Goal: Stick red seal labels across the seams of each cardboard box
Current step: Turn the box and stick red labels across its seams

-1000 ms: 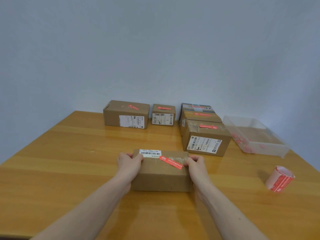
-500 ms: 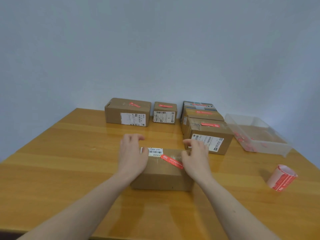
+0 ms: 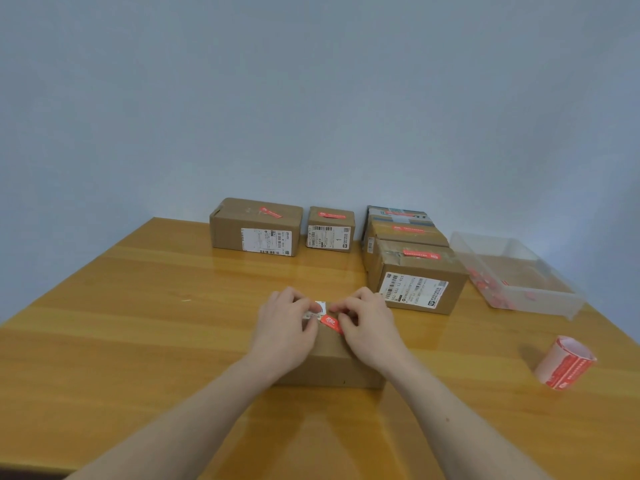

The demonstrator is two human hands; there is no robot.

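A brown cardboard box [image 3: 330, 362] lies on the wooden table [image 3: 156, 323] in front of me. A red seal label [image 3: 329, 322] runs slantwise across its top seam, beside a white barcode sticker [image 3: 321, 306]. My left hand [image 3: 287, 323] rests on the left half of the box top, its bent fingertips at the white sticker. My right hand [image 3: 369, 327] lies on the right half and presses its fingertips on the red label, hiding most of it. The two hands nearly meet over the seam.
Several sealed boxes with red labels stand at the back: a long box [image 3: 256, 226], a small box [image 3: 330, 230] and a row of boxes [image 3: 415, 275] on the right. A clear plastic bin [image 3: 516, 275] stands far right. A roll of red labels [image 3: 564, 363] lies near right.
My hands left the box's two ends, passed over its top and came together at the red label in the middle. The box has not shifted.
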